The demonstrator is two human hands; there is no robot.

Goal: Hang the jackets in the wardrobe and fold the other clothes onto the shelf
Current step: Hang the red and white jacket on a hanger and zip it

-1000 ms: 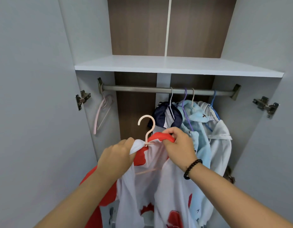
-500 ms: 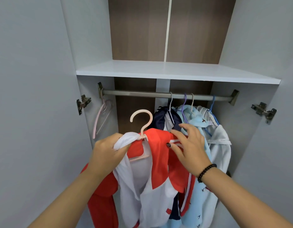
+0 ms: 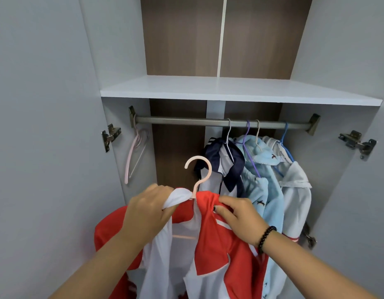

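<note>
Gripping the white collar fabric at the left shoulder, the left hand [image 3: 149, 209] holds up a red and white jacket [image 3: 214, 238] on a pale pink hanger [image 3: 199, 175], while the right hand [image 3: 240, 216], which half a second ago hovered with fingers spread, now pinches the red cloth at the right shoulder. The hanger's round hook has risen a little but sits below the metal rail [image 3: 186, 121], not yet on it. The jacket looks smooth and thin, draping in loose folds in front of the open wardrobe. On the rail hang a navy-collared garment [image 3: 227, 160], a fleecy light blue jacket [image 3: 262, 190] and a grey hooded one [image 3: 296, 190] on thin wire-like hangers. An empty pink hanger [image 3: 136, 152] hangs at the rail's left end. Above lies a flat white shelf [image 3: 230, 89].
</note>
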